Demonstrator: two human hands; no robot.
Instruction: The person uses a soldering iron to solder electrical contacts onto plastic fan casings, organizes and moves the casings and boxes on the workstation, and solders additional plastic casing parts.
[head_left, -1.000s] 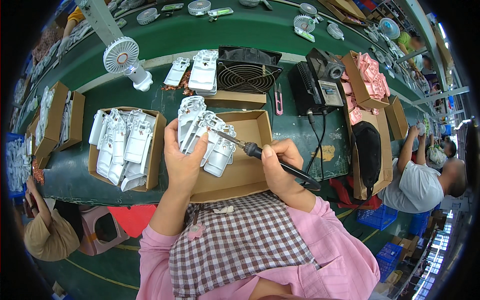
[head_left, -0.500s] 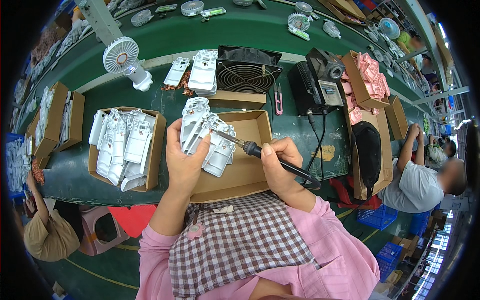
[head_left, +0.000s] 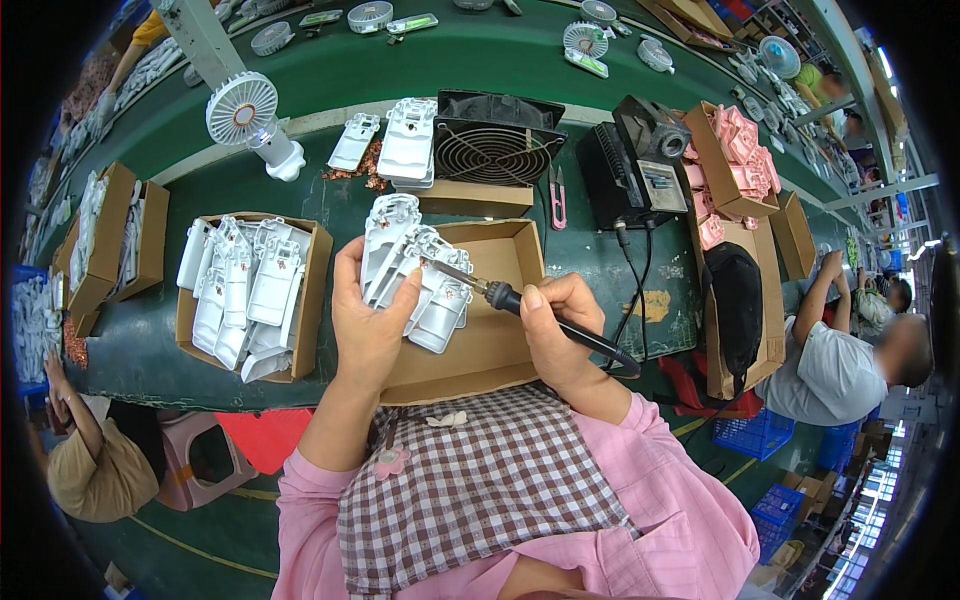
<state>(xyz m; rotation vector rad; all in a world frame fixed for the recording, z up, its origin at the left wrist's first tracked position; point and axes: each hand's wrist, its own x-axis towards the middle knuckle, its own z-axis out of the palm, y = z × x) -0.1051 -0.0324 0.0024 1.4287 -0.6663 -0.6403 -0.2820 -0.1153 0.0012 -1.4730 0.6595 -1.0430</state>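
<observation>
My left hand (head_left: 372, 318) is closed on several white plastic housings (head_left: 391, 228), fanned out over a shallow cardboard box (head_left: 480, 362). In my right hand (head_left: 562, 325) is a soldering iron (head_left: 512, 300) with a black handle, its metal tip pointing left. The tip reaches the upper part of one housing, close to my left thumb. Whether it actually touches there is too small to tell. Left of my hands, a second cardboard box (head_left: 312, 300) is filled with similar white housings (head_left: 272, 275).
A black fan (head_left: 492, 150) stands behind the shallow box. To its right are pink-handled snips (head_left: 557, 200) and a black soldering station (head_left: 625, 180). Pink parts (head_left: 735, 150) fill a box farther right. A small white fan (head_left: 243, 112) stands back left, before a green conveyor (head_left: 480, 50).
My hands, the iron and the housings stay nearly still. Fans on the conveyor have shifted slightly left. Another person's arm has come into view at the far upper left.
</observation>
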